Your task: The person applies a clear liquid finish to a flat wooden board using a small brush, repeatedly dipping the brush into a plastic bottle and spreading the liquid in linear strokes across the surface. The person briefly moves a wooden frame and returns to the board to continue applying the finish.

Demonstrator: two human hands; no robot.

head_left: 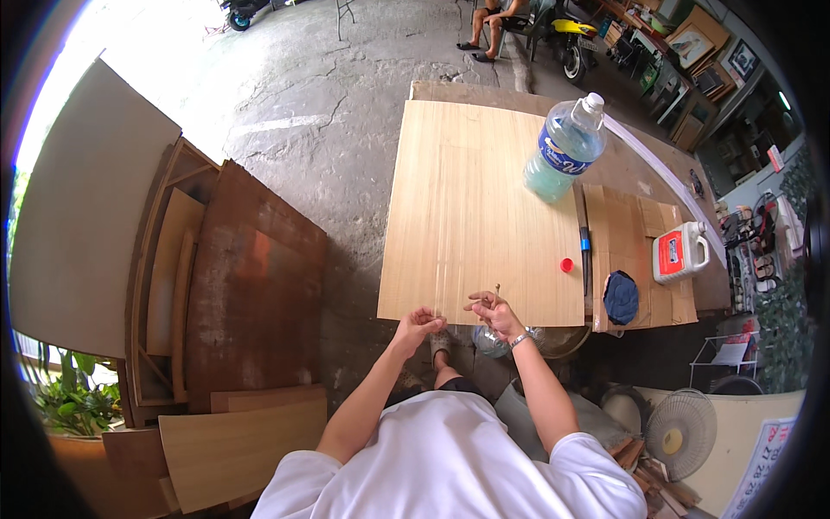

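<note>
A pale wood-grained panel lies flat on the worktable in front of me. At its near edge my left hand is closed in a pinch, thumb and finger pressed together; what they hold is too small to make out. Faint pale lines run along the panel's surface away from that hand. Just to the right, my right hand hovers over the same edge with fingers bent. A short, thin brownish stick pokes up from among its fingers. A red cap rests on the panel, right of my hands.
A large clear bottle with bluish liquid stands on the panel. To the right are cardboard, a dark blue cloth pad and a white jug. Brown boards lean at left; a fan stands behind right. Another person sits far off.
</note>
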